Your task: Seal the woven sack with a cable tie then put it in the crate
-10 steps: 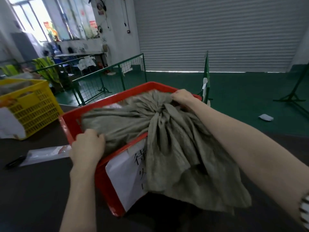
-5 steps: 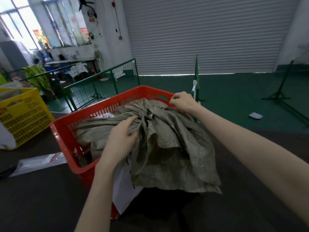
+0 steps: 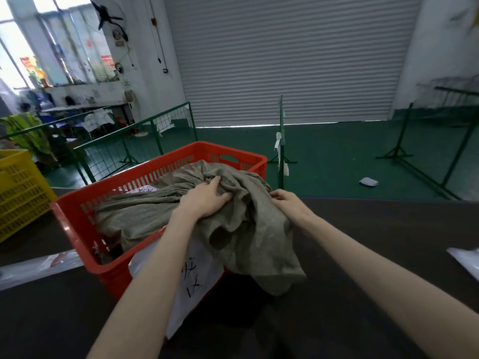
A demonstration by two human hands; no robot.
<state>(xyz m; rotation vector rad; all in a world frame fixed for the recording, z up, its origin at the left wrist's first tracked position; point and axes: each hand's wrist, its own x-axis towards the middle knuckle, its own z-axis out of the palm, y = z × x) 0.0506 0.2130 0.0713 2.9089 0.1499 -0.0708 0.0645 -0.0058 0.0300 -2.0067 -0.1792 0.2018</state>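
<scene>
The olive woven sack [image 3: 145,213] lies in the red slotted crate [image 3: 75,224] on a dark table. Its loose gathered top [image 3: 259,244] spills over the crate's near right rim and hangs down onto the table. My left hand [image 3: 204,198] presses on the bunched neck of the sack, fingers curled into the fabric. My right hand [image 3: 290,203] pinches the sack's cloth at its right edge. No cable tie shows among the folds. A white paper label [image 3: 191,283] with black handwriting hangs on the crate's near side.
A yellow crate [image 3: 18,190] stands at the left on the table. A clear plastic packet [image 3: 39,265] lies left of the red crate, and another [image 3: 466,260] at the right edge. Green fence panels [image 3: 134,141] stand on the green floor behind.
My left hand moved from the crate's near left rim onto the bunched neck of the sack. My right hand came from the far rim to the sack's right edge. The view lifted.
</scene>
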